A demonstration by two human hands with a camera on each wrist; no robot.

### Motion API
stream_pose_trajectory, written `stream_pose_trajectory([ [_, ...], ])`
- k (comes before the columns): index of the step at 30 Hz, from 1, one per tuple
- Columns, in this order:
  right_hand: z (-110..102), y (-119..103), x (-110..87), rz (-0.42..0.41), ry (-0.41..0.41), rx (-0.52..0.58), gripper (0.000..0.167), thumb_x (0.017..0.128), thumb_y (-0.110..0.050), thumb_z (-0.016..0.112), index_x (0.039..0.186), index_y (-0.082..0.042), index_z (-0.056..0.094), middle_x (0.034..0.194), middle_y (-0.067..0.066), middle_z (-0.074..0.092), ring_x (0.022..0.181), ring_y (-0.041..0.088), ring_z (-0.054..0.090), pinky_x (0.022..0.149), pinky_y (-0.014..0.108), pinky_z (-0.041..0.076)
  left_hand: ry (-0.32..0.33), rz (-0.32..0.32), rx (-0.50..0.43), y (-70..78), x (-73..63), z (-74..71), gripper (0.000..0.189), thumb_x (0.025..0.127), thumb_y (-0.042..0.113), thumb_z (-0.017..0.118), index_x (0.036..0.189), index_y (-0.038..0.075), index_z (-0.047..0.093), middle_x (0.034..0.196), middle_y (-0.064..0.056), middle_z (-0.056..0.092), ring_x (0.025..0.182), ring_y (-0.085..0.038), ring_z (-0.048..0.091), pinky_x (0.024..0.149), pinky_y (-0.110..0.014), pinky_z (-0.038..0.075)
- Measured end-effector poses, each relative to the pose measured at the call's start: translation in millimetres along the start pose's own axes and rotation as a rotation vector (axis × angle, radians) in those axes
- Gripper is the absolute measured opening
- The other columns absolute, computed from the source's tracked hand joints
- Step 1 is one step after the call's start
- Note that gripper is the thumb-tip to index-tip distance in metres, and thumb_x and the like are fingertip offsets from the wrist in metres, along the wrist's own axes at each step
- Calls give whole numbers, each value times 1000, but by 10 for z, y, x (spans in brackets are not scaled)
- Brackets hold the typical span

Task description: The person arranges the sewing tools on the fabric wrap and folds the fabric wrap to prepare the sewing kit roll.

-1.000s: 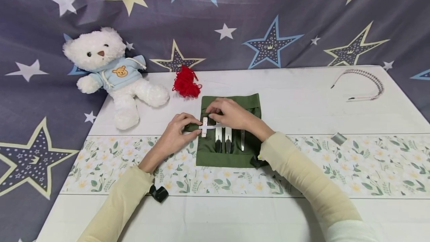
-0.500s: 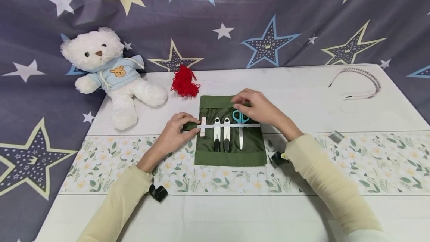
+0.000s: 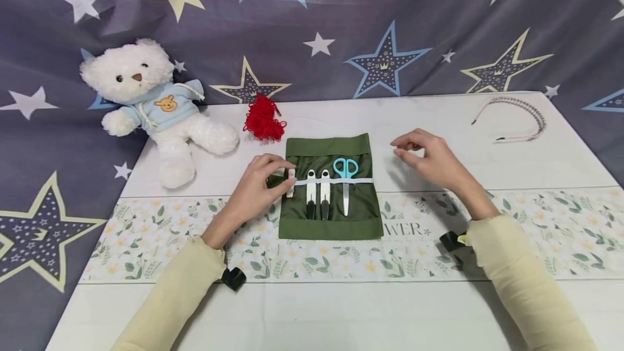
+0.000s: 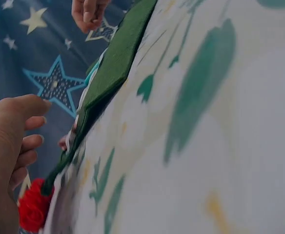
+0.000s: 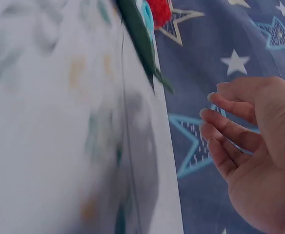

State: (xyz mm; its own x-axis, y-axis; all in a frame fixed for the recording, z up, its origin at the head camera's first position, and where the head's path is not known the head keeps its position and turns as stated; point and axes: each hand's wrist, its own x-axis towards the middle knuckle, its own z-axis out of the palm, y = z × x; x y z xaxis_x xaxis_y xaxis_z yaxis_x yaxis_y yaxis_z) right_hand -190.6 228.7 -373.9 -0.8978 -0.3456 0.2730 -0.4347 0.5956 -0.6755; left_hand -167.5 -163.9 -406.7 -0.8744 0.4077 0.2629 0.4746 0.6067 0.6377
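In the head view a dark green fabric roll [image 3: 331, 230] lies flat at mid-table, with a pale elastic strip [image 3: 359, 181] across it. Tucked under the strip are blue-handled scissors [image 3: 345, 188], two white tools with black tips [image 3: 311, 191] [image 3: 325, 191] and a small pale pink patterned bar [image 3: 291, 188]. My left hand [image 3: 255, 188] is at the roll's left edge, thumb and forefinger around the bar's place and partly covering it; in the left wrist view its fingers hold nothing. Right of the roll, above the table, my right hand [image 3: 434, 161] has loosely bent, bare fingers.
A white teddy bear [image 3: 170, 107] in a blue hoodie sits at the back left. Red yarn [image 3: 265, 119] lies behind the roll, and a headband [image 3: 542, 121] at the back right. A starry curtain [image 3: 292, 31] hangs along the table's far edge.
My right hand has moved right, off the roll, uncovering the scissors; the grey spool is now hidden behind that arm. My left hand has stayed at the left edge, its fingers a little higher.
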Motion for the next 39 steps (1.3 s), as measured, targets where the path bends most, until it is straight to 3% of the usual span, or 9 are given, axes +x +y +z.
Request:
stream_pose_trajectory([
  [7, -296, 176, -381, 60, 67, -91, 17, 101, -6, 69, 116, -1, 74, 110, 11, 69, 98, 21, 58, 88, 39, 44, -19, 98, 28, 161, 113, 99, 32, 98, 25, 75, 125, 8, 73, 130, -12, 60, 122, -31, 50, 102, -52, 40],
  [11, -460, 286, -567, 107, 88, -123, 20, 101, -8, 68, 119, -1, 73, 112, 14, 69, 100, 27, 58, 86, 35, 42, -36, 121, 15, 226, 183, 195, 32, 99, 27, 73, 125, 8, 73, 130, -12, 60, 122, -30, 50, 101, -51, 40],
  [18, -683, 395, -866, 232, 94, -167, 26, 104, -15, 64, 126, 1, 69, 117, 20, 66, 107, 38, 57, 87, 48, 41, -34, 146, 6, 290, 320, 355, 31, 98, 26, 75, 124, 8, 73, 127, -11, 62, 119, -29, 51, 100, -49, 42],
  [20, -722, 441, -948, 239, 96, -181, 27, 105, -16, 64, 126, 1, 69, 116, 20, 66, 106, 32, 57, 86, 46, 41, -33, 147, 1, 303, 344, 394, 32, 98, 25, 75, 124, 8, 73, 128, -12, 62, 120, -29, 51, 100, -49, 42],
  [24, -771, 531, -1129, 267, 104, -199, 26, 104, -16, 65, 124, -1, 70, 115, 18, 67, 98, -1, 51, 79, 26, 41, -36, 144, -21, 328, 383, 490, 32, 98, 25, 75, 125, 8, 72, 129, -11, 61, 122, -29, 50, 100, -50, 42],
  [26, -779, 565, -1210, 292, 100, -197, 27, 104, -17, 65, 125, -1, 70, 116, 17, 67, 94, -11, 46, 75, 20, 41, -36, 143, -24, 334, 396, 532, 33, 98, 26, 76, 125, 8, 72, 129, -10, 61, 123, -29, 50, 100, -51, 42],
  [33, -802, 614, -1391, 342, 104, -176, 28, 103, -18, 66, 126, -2, 69, 107, 3, 68, 87, -12, 51, 69, 13, 42, -54, 134, -31, 342, 440, 627, 32, 98, 27, 75, 125, 10, 73, 131, -11, 60, 125, -30, 50, 100, -53, 43],
  [37, -795, 615, -1461, 390, 80, -145, 30, 103, -23, 68, 126, -3, 69, 111, 6, 69, 88, -16, 53, 69, 12, 44, -62, 134, -31, 351, 450, 650, 30, 98, 27, 75, 124, 10, 74, 131, -12, 60, 124, -30, 51, 98, -52, 44],
  [39, -787, 615, -1489, 410, 62, -141, 32, 103, -26, 68, 125, -3, 69, 113, 14, 68, 88, -15, 53, 68, 13, 45, -65, 139, -31, 357, 457, 659, 29, 99, 27, 74, 123, 10, 74, 130, -12, 60, 124, -30, 51, 99, -51, 44],
])
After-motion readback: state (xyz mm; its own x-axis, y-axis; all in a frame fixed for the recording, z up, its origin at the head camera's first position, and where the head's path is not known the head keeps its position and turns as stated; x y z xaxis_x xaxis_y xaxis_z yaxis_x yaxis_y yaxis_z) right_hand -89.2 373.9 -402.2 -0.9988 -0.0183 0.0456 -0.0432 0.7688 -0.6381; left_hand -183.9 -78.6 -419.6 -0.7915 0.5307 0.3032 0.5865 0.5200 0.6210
